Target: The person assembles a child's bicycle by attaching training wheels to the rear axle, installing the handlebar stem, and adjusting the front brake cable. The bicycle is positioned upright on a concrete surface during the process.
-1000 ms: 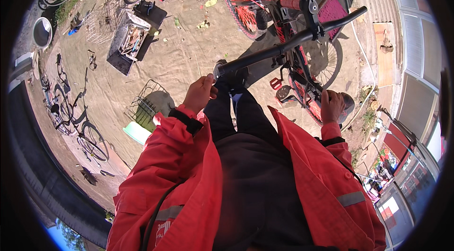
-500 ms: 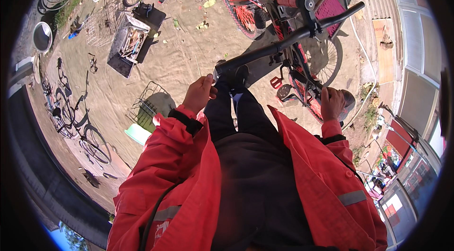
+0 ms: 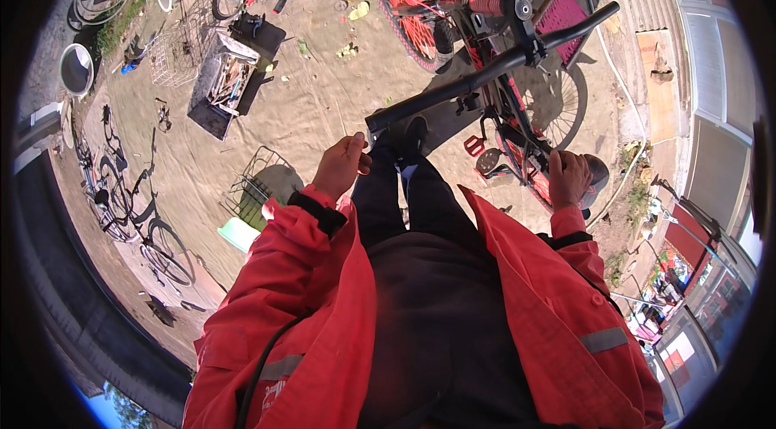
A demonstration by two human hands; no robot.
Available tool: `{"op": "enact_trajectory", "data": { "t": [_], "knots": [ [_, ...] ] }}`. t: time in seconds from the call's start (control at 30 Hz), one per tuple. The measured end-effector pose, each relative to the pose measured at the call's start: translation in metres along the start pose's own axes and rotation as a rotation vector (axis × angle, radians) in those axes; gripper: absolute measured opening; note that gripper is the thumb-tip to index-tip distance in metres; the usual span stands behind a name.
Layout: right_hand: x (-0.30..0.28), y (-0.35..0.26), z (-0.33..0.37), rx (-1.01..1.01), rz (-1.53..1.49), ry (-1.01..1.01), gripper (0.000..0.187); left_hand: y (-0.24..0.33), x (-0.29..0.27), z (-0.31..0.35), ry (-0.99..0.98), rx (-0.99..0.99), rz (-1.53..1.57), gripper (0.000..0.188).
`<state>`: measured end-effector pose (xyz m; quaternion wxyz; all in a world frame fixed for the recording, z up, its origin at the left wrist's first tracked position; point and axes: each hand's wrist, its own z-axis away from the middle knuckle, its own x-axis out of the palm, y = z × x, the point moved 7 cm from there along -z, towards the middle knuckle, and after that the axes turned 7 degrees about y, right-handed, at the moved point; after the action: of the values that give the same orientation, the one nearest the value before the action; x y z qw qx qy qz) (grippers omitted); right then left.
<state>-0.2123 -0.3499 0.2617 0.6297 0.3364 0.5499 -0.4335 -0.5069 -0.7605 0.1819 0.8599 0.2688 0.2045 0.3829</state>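
Observation:
A red and black bicycle (image 3: pixel 505 89) stands just ahead of me, right of centre. Its black handlebar (image 3: pixel 453 91) slants from upper right to a bare left end near my left hand (image 3: pixel 343 165). The fingers of that hand are curled in, thumb on top, just below the bar end. What they hold, if anything, is hidden. Lower right, my right hand (image 3: pixel 569 178) curls over the edge of the dark saddle (image 3: pixel 596 177); its fingertips are partly hidden. A red pedal (image 3: pixel 474 146) shows between my hands, beyond my legs.
An open box of tools (image 3: pixel 226 83) lies on the ground cloth at the left, by a wire basket (image 3: pixel 174 53). Closer stands a wire rack (image 3: pixel 257 174) with a pale green piece (image 3: pixel 239 235). Another bicycle (image 3: pixel 117 194) is at far left. A pale hose (image 3: pixel 622 81) runs along the right.
The view has shifted slightly, so the ground items at the left appear a little lower and further right. Both hands keep almost the same place and shape.

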Motion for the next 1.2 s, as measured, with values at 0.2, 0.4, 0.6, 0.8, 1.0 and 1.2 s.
{"op": "enact_trajectory", "data": {
  "t": [0.2, 0.4, 0.6, 0.8, 1.0, 1.2],
  "knots": [
    [-0.001, -0.002, 0.001, -0.011, -0.003, 0.002, 0.040, 0.006, 0.002, 0.000, -0.016, 0.023, -0.018, 0.051],
    [-0.004, -0.005, 0.003, 0.005, 0.015, -0.007, 0.039, 0.010, -0.001, 0.000, -0.022, -0.003, -0.044, 0.046],
    [-0.010, -0.011, 0.005, -0.007, 0.019, 0.042, 0.038, 0.033, -0.013, 0.005, 0.043, 0.059, -0.055, 0.044],
    [-0.008, -0.008, 0.008, -0.009, -0.034, 0.110, 0.036, 0.053, -0.039, 0.004, 0.076, 0.083, -0.136, 0.037],
    [0.003, 0.007, 0.001, -0.015, -0.076, 0.111, 0.041, 0.071, -0.066, -0.028, -0.013, 0.091, -0.197, 0.033],
    [-0.021, -0.019, 0.024, 0.099, -0.377, 0.268, 0.041, 0.112, -0.106, -0.088, -0.176, 0.136, -0.308, 0.030]
  ]
}}
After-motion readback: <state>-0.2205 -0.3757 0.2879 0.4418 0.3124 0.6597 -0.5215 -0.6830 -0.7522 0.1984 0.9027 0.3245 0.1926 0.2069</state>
